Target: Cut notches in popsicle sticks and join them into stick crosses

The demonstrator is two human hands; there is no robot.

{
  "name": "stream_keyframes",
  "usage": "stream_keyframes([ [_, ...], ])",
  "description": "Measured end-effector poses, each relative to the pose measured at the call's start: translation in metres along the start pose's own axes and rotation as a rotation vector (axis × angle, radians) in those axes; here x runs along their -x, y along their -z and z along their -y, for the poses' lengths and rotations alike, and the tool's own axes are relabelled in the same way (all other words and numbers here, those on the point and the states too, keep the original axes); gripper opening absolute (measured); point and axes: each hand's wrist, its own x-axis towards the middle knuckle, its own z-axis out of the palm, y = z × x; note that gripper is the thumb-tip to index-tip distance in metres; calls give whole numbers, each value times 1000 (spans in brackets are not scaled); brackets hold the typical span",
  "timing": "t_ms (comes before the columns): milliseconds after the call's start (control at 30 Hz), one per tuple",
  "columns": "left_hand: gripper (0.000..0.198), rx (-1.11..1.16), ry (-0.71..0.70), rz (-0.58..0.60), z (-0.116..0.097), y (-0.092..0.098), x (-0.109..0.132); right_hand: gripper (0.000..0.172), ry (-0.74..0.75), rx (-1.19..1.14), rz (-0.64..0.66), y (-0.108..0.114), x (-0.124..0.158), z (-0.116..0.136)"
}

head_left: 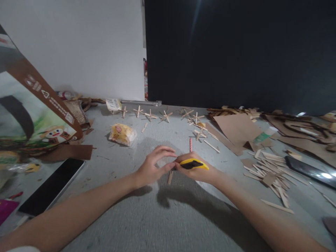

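Observation:
My right hand (193,169) is closed around a yellow and black utility knife (193,163); the blade end is hidden by the fingers. Close on its left is my left hand (156,164), thumb and fingers apart and curved, with nothing visible between them. Its thumb tip reaches up to the right fingers; whether they touch I cannot tell. A short wooden craft stick (170,177) lies on the grey table just below the fingertips. Beyond the right hand stands out a red and white striped stick (190,144).
Several crossed-stick pieces (166,116) line the back. A yellow snack packet (122,134) sits left of centre. Two phones lie at the sides, one black phone (52,187) at left. At right are a craft-stick pile (271,175), cardboard (236,129) and a glue stick (265,135).

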Motion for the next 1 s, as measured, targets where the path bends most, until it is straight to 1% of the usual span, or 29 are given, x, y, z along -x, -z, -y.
stream_keyframes([
  [67, 27, 8, 4, 13, -3, -4, 1, 35, 14, -49, 99, 1, 0, 5],
  [100, 27, 13, 27, 17, -4, -7, 1, 33, 17, -62, 126, 2, 0, 5],
  [167, 27, 26, 101, 23, -5, -10, 2, 29, -10, -80, 117, 2, 0, 5],
  [233, 30, 48, 167, 38, -5, -12, 4, 21, -85, -110, 85, 0, 0, 3],
  [267, 31, 50, 177, 46, -5, -12, 5, 17, -132, -126, 72, -1, -1, 2],
  [333, 34, 23, 138, 34, -8, -12, 6, 15, -199, -127, 64, -2, -2, 3],
  [367, 35, -2, 98, 24, -10, -12, 6, 16, -200, -100, 73, -3, -3, 3],
  [400, 35, -31, 51, 8, -14, -12, 5, 18, -181, -58, 87, -2, -4, 4],
  [467, 30, -68, -5, 14, -24, -11, 0, 21, -133, 33, 107, -2, -6, 6],
  [533, 23, -94, -17, -9, -37, -10, -8, 21, -135, 94, 128, -3, -7, 7],
  [600, 19, -118, 7, 51, -47, -8, -18, 21, -174, 102, 153, -3, -6, 7],
  [667, 11, -141, 48, 66, -55, -5, -26, 20, -197, 92, 181, -1, -4, 9],
  [733, 9, -111, 112, 82, -58, -3, -31, 20, -193, 74, 232, 10, -1, 13],
  [767, 10, -94, 141, 79, -58, -3, -31, 22, -177, 66, 287, 19, 0, 16],
  [800, 11, -75, 165, 72, -58, -3, -31, 22, -173, 77, 378, 31, 1, 20],
  [867, 12, -42, 197, 52, -57, -4, -30, 16, -208, 116, 543, 60, 3, 31],
  [900, 12, -30, 211, 44, -56, -4, -30, 19, -219, 159, 568, 74, 3, 37],
  [933, 12, -20, 224, 36, -55, -4, -29, 23, -207, 206, 549, 87, 3, 45],
  [967, 13, -15, 236, 28, -54, -4, -29, 28, -181, 231, 514, 97, 3, 54],
  [1000, 12, -12, 245, 23, -53, -4, -30, 33, -153, 233, 449, 103, 2, 63],
])
